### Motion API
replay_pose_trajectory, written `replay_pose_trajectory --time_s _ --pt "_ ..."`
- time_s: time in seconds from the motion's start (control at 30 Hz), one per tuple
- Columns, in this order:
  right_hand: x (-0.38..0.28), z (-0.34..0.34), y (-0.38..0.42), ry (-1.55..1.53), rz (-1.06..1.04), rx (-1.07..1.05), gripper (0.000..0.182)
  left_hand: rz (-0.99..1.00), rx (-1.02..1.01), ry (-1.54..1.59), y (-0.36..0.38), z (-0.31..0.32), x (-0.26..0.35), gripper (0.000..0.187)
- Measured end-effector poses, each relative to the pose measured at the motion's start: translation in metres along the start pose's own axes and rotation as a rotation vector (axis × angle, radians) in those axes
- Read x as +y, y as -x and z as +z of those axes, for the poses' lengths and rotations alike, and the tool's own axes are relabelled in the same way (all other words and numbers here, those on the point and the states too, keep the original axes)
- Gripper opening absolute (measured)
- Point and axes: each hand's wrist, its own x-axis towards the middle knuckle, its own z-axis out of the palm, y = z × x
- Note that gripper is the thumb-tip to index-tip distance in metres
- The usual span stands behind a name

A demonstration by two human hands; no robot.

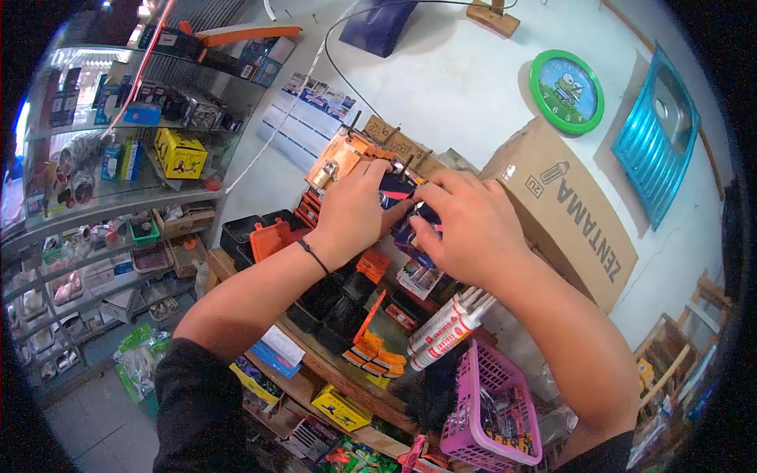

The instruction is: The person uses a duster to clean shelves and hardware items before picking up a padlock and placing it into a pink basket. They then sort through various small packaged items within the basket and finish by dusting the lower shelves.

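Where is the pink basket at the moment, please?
In the head view, the pink basket is right of centre near the bottom edge, just to the right of the white sealant tubes and below the right hand.

On my feed I see a dark blue pack [397,191] with red and pale markings, held up between the left hand [352,206] and the right hand [471,229]. Its edges slant in my view. The hands cover much of it; I can't tell whether it's one piece or several, sealed or opened.
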Motion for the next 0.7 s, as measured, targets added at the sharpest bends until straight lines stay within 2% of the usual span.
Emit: replay_pose_trajectory --time_s 0.03,0.27,0.3,0.37,0.43,0.47,0.53,0.6,0.7 --pt "0.001 0.000 -0.001 0.023 0.036 -0.059 0.021 0.029 0.030 -0.006 0.004 0.004 -0.004 0.045" --pt "-0.003 0.018 0.005 0.031 0.010 -0.066 0.022 0.042 0.125 -0.048 0.012 0.015 -0.006 0.048" --pt "-0.007 0.020 0.007 0.038 0.012 -0.046 0.022 0.042 0.120 -0.045 0.011 0.016 -0.005 0.048" --pt "-0.020 0.024 0.013 0.119 -0.006 0.034 0.020 -0.100 -0.015 -0.153 0.009 0.016 -0.004 0.052" --pt "-0.035 0.026 0.020 0.176 -0.103 0.049 0.021 -0.124 -0.044 -0.154 0.007 0.016 -0.004 0.054" --pt "-0.045 0.026 0.025 0.127 -0.102 0.005 0.023 -0.145 -0.071 -0.157 0.006 0.016 -0.005 0.055" --pt "-0.072 0.022 0.045 -0.003 -0.090 -0.075 0.025 -0.032 -0.003 -0.127 0.007 0.017 -0.008 0.053" --pt "-0.097 0.016 0.075 -0.046 -0.191 -0.132 0.023 -0.113 0.030 -0.091 0.017 0.007 0.007 0.047" --pt "-0.136 0.017 0.138 -0.327 -0.133 -0.116 0.028 -0.129 0.150 -0.083 0.048 -0.002 0.006 0.029"
